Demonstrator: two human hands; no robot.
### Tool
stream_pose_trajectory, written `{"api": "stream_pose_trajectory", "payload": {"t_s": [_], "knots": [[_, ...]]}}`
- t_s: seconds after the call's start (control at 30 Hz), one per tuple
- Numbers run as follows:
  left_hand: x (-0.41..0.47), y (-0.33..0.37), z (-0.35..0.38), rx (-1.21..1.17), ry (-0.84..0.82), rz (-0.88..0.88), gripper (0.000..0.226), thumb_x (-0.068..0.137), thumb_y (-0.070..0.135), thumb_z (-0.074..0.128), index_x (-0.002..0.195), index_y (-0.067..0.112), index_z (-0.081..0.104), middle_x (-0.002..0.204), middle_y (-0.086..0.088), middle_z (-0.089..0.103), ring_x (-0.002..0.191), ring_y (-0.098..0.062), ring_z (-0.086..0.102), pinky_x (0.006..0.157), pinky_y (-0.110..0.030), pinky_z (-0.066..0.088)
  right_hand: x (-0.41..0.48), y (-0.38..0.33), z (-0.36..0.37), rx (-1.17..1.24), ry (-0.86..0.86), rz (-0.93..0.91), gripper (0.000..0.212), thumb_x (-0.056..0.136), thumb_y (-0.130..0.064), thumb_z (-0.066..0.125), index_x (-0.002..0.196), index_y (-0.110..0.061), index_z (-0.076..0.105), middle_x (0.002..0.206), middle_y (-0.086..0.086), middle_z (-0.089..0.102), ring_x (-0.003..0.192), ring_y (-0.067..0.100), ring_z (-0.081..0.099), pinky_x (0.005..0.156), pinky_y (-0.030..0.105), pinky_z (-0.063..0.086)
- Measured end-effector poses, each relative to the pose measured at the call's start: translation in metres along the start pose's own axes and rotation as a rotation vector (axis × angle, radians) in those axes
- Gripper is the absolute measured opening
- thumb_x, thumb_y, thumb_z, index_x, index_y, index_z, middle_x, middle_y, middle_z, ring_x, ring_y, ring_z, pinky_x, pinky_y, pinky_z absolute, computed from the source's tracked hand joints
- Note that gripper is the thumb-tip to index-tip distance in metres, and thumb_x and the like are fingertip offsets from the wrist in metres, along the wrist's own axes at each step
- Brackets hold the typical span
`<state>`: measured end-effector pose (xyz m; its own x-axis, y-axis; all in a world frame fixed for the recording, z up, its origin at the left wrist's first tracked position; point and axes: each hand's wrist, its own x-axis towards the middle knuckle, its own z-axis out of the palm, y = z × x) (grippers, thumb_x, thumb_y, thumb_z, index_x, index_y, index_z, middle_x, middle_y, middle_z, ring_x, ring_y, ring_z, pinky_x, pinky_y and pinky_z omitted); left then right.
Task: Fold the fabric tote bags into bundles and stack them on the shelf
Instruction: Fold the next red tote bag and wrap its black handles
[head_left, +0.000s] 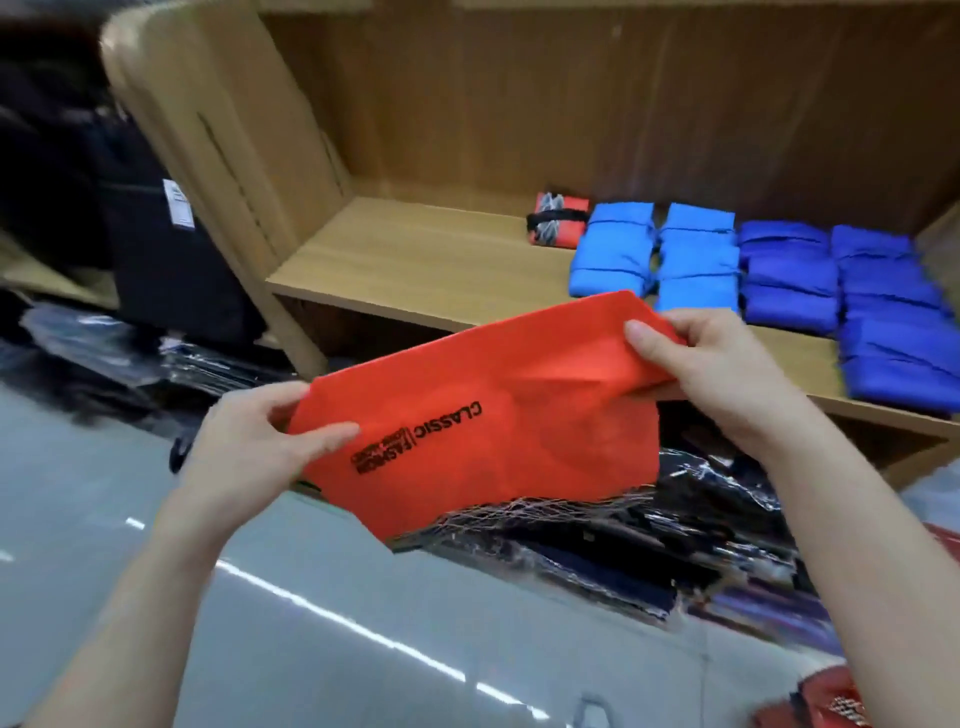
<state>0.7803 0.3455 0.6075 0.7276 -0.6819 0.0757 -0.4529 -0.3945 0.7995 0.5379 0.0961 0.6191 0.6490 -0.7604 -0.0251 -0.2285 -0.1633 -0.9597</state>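
Folding in hand: left hand and right hand pinch opposite ends of orange tote bag; next, fold ends together, then shelf

Bare shelf board left of the orange bundle; blue bundles across its right half; cardboard panel at left

Shop stockroom: wooden shelf of folded bundles, plastic-wrapped stock.

Black suitcase, leaning cardboard, plastic-wrapped dark goods, glossy grey floor
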Motion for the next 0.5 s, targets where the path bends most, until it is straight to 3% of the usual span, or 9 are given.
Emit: {"api": "stream_pose_trajectory", "payload": {"t_s": [0.03, 0.1, 0.17, 0.2, 0.27, 0.33, 0.4, 0.5], "knots": [[0.001, -0.009, -0.007, -0.09, -0.004, -0.04, 0.011, 0.077, 0.015, 0.079, 0.077, 0.026, 0.076, 0.066, 0.007, 0.071, 0.057, -0.003, 0.06, 0.056, -0.019, 0.048, 0.012, -0.003, 0.007, 0.036, 0.003, 0.001, 0.032, 0.092, -0.029, 0.062, 0.09, 0.002, 0.068, 0.077, 0.016, 0.058, 0.074, 0.023, 0.054, 0.076, 0.057, 0.056], [0.002, -0.025, -0.016, -0.161, -0.009, -0.081, 0.013, 0.083, 0.009, 0.071, 0.071, 0.013, 0.075, 0.062, 0.007, 0.069, 0.056, 0.0, 0.058, 0.054, -0.011, 0.045, 0.035, -0.009, 0.022, 0.035, -0.024, -0.003, 0.034, 0.095, -0.025, 0.059, 0.094, 0.008, 0.062, 0.077, 0.013, 0.048, 0.067, 0.021, 0.049, 0.055, 0.04, 0.059], [0.009, -0.041, -0.022, -0.13, -0.024, -0.1, 0.02, 0.086, 0.014, 0.067, 0.069, 0.007, 0.071, 0.06, 0.008, 0.064, 0.057, -0.002, 0.054, 0.053, -0.01, 0.04, 0.058, -0.015, 0.038, -0.034, -0.062, -0.021, 0.029, 0.097, -0.026, 0.056, 0.088, 0.001, 0.061, 0.069, 0.01, 0.043, 0.05, 0.015, 0.048, 0.039, 0.025, 0.049], [0.014, -0.047, -0.025, -0.101, -0.028, -0.109, 0.026, 0.087, 0.025, 0.068, 0.069, 0.007, 0.069, 0.063, 0.004, 0.063, 0.061, -0.007, 0.053, 0.054, -0.014, 0.041, 0.069, -0.019, 0.045, -0.104, -0.073, -0.049, 0.029, 0.097, -0.028, 0.056, 0.083, -0.002, 0.058, 0.064, 0.007, 0.042, 0.042, 0.013, 0.046, 0.036, 0.024, 0.045], [0.029, -0.057, -0.036, -0.023, 0.012, -0.096, 0.04, 0.08, 0.053, 0.068, 0.077, 0.013, 0.067, 0.065, 0.002, 0.06, 0.062, -0.013, 0.051, 0.055, -0.023, 0.041, 0.094, -0.026, 0.054, -0.361, -0.067, -0.188, 0.033, 0.097, -0.032, 0.055, 0.071, -0.012, 0.05, 0.058, 0.0, 0.042, 0.043, 0.018, 0.049, 0.043, 0.032, 0.044], [0.05, -0.064, -0.048, 0.046, 0.137, -0.085, 0.043, 0.072, 0.063, 0.057, 0.079, 0.022, 0.067, 0.061, 0.004, 0.062, 0.057, -0.018, 0.053, 0.058, -0.027, 0.045, 0.118, -0.04, 0.057, -0.686, -0.035, -0.363, 0.037, 0.096, -0.039, 0.052, 0.068, -0.016, 0.046, 0.063, -0.003, 0.045, 0.066, 0.025, 0.055, 0.059, 0.036, 0.042], [0.074, -0.053, -0.061, 0.123, 0.248, -0.041, 0.041, 0.075, 0.062, 0.053, 0.08, 0.023, 0.065, 0.057, 0.003, 0.06, 0.052, -0.015, 0.051, 0.058, -0.031, 0.044, 0.141, -0.059, 0.057, -0.818, 0.014, -0.495, 0.036, 0.095, -0.047, 0.048, 0.074, -0.018, 0.051, 0.071, -0.003, 0.05, 0.083, 0.03, 0.057, 0.066, 0.038, 0.044], [0.111, -0.019, -0.074, 0.036, 0.415, 0.073, 0.029, 0.088, 0.044, 0.059, 0.071, 0.02, 0.062, 0.045, 0.004, 0.053, 0.04, -0.008, 0.041, 0.045, -0.024, 0.035, 0.17, -0.102, 0.047, -0.876, 0.142, -0.633, 0.036, 0.094, -0.052, 0.047, 0.086, -0.021, 0.063, 0.072, 0.001, 0.055, 0.086, 0.034, 0.058, 0.066, 0.037, 0.042]]}}
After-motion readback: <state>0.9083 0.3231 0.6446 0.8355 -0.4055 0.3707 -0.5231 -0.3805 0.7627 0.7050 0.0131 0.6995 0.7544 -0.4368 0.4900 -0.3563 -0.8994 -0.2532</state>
